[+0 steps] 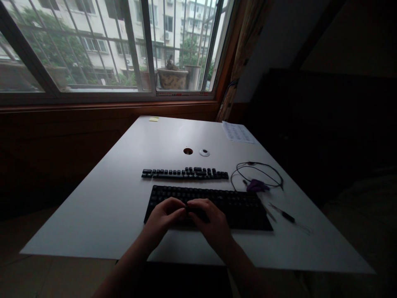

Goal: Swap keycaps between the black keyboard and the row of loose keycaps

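Note:
A black keyboard (245, 213) lies on the white table, its lower part without visible keycaps. Over its left half, my left hand (167, 213) and my right hand (209, 215) meet at the fingertips. Both are closed in a pinch around a small black piece that looks like a keycap (187, 205); the fingers hide most of it. Behind the keyboard, several loose black keycaps (198, 174) are lined up in rows. To the right are a wire keycap puller (288, 216) with a black handle and a thin pointed tool (269, 213) beside the keyboard's edge.
On the white table (102, 207), a cable (273, 167) loops near a purple cloth (257, 186). Farther back are a round hole (187, 151), its white cover (204, 152), a printed sheet (238, 133) and a yellow note (154, 119). A barred window stands beyond.

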### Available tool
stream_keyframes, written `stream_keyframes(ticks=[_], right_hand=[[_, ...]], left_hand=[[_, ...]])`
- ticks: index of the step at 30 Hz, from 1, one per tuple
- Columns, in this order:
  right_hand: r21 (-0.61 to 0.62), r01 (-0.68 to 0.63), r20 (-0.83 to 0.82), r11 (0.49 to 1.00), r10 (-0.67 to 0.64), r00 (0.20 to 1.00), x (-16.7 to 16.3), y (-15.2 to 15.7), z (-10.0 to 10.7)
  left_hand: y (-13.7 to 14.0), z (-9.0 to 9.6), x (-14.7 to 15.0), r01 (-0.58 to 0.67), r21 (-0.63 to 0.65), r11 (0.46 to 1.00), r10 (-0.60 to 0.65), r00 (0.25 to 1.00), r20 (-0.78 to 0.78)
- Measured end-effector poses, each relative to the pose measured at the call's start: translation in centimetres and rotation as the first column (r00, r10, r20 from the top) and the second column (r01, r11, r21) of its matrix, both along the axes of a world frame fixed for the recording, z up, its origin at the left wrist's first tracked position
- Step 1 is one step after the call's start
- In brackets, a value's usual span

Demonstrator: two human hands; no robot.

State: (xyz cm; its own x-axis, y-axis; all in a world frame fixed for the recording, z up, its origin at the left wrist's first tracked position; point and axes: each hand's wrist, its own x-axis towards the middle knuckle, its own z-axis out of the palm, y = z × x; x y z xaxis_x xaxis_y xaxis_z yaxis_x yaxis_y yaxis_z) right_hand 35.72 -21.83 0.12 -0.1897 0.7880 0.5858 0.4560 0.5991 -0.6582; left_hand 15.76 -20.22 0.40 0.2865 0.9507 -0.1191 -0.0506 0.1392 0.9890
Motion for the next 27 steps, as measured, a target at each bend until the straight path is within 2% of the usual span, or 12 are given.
stream_keyframes(ticks=[4,8,12,18,23,27], right_hand=[[0.110,0.047,0.006,0.993,-0.048,0.999,-0.01,0.02,0.33],[0.140,0.093,0.040,0.986,-0.100,0.994,-0.04,-0.11,0.26],[0.131,0.074,0.077,0.989,-0.084,0.993,-0.01,-0.23,-0.05],[0.180,0.066,0.105,0.981,-0.086,0.991,0.24,-0.43,0.19],[0.167,0.069,0.084,0.984,-0.084,0.993,0.65,-0.52,0.16],[0.148,0.068,0.080,0.987,-0.081,0.994,0.63,-0.47,-0.04]], left_hand=[[0.20,-0.35,-0.04,0.002,-0.146,0.989,0.025,0.982,0.187],[0.39,-0.64,0.00,0.013,-0.220,0.975,0.048,0.962,0.270],[0.29,-0.50,0.09,0.017,-0.227,0.974,0.051,0.956,0.290],[0.22,-0.26,0.14,-0.008,-0.254,0.967,0.084,0.952,0.293],[0.47,-0.38,0.03,-0.062,-0.262,0.963,0.131,0.958,0.257],[0.41,-0.37,0.03,-0.045,-0.253,0.966,0.109,0.964,0.243]])
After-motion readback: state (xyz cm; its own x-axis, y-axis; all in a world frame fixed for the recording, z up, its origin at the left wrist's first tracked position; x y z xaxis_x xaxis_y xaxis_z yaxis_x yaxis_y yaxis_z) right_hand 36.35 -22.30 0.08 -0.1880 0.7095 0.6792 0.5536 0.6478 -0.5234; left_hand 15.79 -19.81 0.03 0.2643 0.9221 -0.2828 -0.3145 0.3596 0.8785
